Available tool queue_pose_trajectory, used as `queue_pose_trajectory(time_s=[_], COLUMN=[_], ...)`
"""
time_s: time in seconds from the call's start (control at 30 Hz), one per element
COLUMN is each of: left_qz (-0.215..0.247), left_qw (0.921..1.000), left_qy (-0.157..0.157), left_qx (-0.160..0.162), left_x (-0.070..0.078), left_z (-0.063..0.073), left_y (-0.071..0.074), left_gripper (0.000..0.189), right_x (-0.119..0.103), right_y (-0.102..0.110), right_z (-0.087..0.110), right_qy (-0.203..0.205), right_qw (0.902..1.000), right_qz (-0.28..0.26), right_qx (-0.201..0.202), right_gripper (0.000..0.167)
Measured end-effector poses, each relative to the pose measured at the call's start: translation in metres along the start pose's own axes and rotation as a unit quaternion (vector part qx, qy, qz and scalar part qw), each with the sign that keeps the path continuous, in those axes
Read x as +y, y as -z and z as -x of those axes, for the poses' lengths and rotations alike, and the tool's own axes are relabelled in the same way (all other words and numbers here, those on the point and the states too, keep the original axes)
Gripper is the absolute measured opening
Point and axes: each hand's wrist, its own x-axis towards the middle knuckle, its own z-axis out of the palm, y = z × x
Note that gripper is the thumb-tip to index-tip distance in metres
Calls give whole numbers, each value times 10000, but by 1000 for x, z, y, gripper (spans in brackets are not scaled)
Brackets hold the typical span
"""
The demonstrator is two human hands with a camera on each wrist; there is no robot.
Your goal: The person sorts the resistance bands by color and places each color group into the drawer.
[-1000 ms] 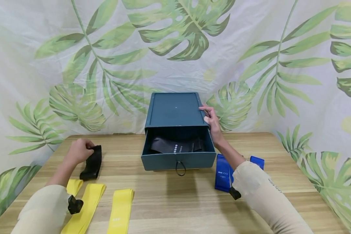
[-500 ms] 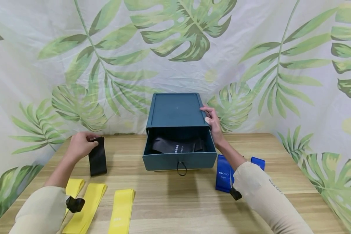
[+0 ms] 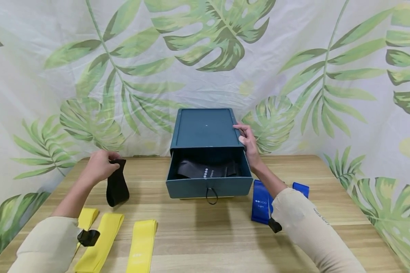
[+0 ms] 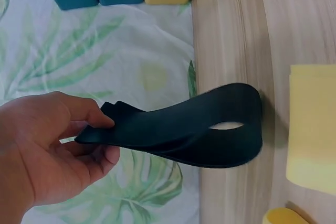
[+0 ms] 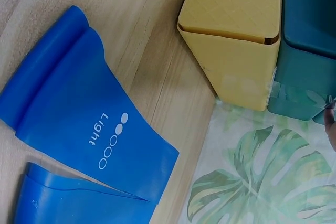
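Note:
My left hand (image 3: 100, 167) pinches one end of a black loop resistance band (image 3: 117, 187) between thumb and fingers. In the left wrist view the band (image 4: 231, 98) hangs down in a rounded loop. A dark teal drawer box (image 3: 205, 127) stands at the back middle of the table, its drawer (image 3: 191, 189) pulled out toward me. Inside the drawer lies a black band (image 3: 194, 170) printed "Heavy". My right hand (image 3: 250, 146) rests against the box's right side, fingertips at its top edge; most of that hand is outside the right wrist view.
Several yellow bands (image 3: 141, 242) lie at the front left of the wooden table (image 3: 184, 242). Blue bands (image 3: 259, 201), one marked "Light", lie partly behind my right forearm. A yellow box (image 5: 231, 61) sits under the teal one. Behind hangs a leaf-print cloth (image 3: 205, 87).
My left hand has lifted the black band a little and moved it right, so it now hangs more upright. The right hand and the drawer box stay in place.

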Motion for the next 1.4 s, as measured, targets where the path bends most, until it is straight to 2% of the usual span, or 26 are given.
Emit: queue_pose_trajectory(time_s=[0.23, 0.43, 0.57, 0.8, 1.03, 1.4], left_qz=[8, -25, 67, 825, 1327, 2494], left_qw=[9996, 9988, 9984, 9938, 9881, 9642], left_qy=[-43, -282, -221, 9, 79, 156], left_qx=[-271, -397, -509, -749, -770, -892], left_x=[17, 27, 32, 46, 61, 79], left_z=[2, 4, 3, 6, 10, 17], left_y=[-1, 1, 2, 6, 11, 17], left_gripper=[48, 49, 41, 33, 36, 39], right_x=[0, 2, 0, -1, -1, -1], right_y=[0, 1, 0, -1, -1, -1], right_z=[0, 0, 0, 0, 0, 0], right_qy=[-17, -29, -33, -22, 13, 16], right_qw=[10000, 10000, 10000, 10000, 10000, 9999], right_qz=[32, 37, 29, -29, -37, -99], right_qx=[-7, -13, 5, 22, 32, 40], right_gripper=[55, 56, 56, 55, 55, 54])
